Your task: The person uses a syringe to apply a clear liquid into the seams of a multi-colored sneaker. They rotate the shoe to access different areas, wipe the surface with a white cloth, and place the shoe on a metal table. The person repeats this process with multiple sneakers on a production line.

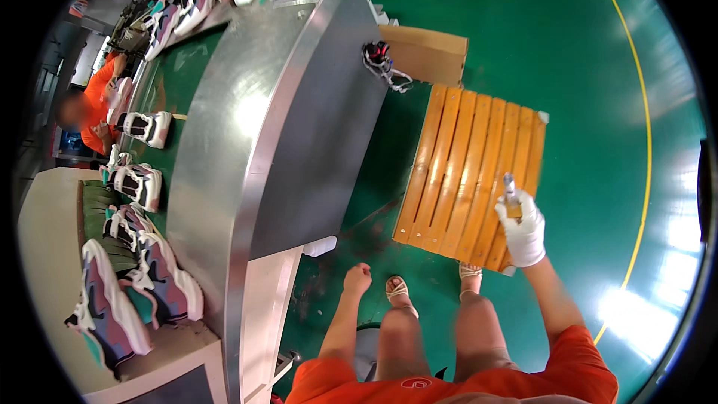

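Observation:
My right hand (526,236), in a white glove, is raised over the slatted wooden platform (456,172). Its fingers are closed around a small clear bottle (512,193) with a yellowish lower part and a narrow pale top pointing away from me. My left hand (357,278) is bare and curled into a loose fist beside my left knee. Nothing shows in it, and it touches nothing.
To my left runs a metal-edged workbench (224,105) beside a green conveyor carrying several sneakers (146,129). More sneakers (170,277) stand at the near left. An orange-shirted person (101,97) works across it. A cardboard box (426,56) and cables (385,63) lie beyond the platform.

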The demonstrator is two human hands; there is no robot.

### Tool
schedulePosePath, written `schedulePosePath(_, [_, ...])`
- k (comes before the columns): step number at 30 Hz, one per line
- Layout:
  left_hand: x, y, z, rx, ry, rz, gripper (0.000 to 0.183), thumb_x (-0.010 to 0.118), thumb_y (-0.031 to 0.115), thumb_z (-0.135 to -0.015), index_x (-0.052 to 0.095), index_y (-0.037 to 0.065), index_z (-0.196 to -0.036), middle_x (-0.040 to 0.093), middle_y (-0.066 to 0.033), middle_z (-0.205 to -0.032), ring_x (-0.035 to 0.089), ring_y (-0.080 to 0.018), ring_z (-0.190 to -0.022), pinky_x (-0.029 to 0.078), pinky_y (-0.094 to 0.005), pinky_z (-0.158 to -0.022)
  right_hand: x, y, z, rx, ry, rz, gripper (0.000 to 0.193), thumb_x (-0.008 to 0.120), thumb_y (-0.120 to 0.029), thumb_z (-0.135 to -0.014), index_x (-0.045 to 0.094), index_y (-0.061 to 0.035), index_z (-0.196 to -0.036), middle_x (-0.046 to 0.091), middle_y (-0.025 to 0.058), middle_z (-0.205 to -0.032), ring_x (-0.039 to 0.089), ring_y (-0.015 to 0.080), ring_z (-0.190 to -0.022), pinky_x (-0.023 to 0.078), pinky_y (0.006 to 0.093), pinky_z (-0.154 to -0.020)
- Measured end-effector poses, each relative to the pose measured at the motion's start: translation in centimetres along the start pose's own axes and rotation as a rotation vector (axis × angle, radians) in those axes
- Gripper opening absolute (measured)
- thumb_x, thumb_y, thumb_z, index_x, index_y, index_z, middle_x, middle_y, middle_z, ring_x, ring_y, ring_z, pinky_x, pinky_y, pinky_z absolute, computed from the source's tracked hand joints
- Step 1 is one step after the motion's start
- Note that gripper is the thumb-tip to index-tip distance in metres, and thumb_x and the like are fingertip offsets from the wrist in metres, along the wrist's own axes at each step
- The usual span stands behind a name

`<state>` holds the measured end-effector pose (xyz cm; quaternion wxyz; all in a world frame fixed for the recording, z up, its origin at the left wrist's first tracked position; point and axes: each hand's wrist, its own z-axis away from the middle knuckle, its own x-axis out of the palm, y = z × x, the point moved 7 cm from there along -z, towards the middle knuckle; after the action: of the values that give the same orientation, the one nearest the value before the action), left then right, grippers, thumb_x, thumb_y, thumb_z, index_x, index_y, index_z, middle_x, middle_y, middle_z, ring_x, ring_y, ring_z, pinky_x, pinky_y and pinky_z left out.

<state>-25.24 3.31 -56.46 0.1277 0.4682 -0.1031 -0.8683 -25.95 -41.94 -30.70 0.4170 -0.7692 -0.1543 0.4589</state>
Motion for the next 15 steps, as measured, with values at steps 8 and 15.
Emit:
schedulePosePath(8, [3.1,-20.4,-12.6,-0.655,0.207,-0.319,0.068,0.054,0.04,-0.089,0.04,-0.015,-0.127,0.062,-0.0283,-0.11,0.064,-0.0385,-0.101,0.052,-0.0483,-0.085,5.8,4.5,-0.5,0.12,0.057,-0.144,0.036,0.07,0.005,-0.079,0.057,-0.0031,-0.111,0.064,0.0064,-0.089,0.06,0.0159,-0.079,0.05,0.0272,-0.071])
schedulePosePath(15, [0.7,-31.6,-18.7,-0.839,0.713,0.101,0.098,0.063,0.054,-0.079,0.028,-0.021,-0.131,0.061,-0.0305,-0.106,0.065,-0.0447,-0.095,0.055,-0.0494,-0.079,5.5,4.2,-0.3,-0.009,0.097,-0.024,0.036,0.07,0.008,-0.077,0.057,-0.0018,-0.109,0.063,0.0063,-0.085,0.059,0.0153,-0.077,0.049,0.0267,-0.074])
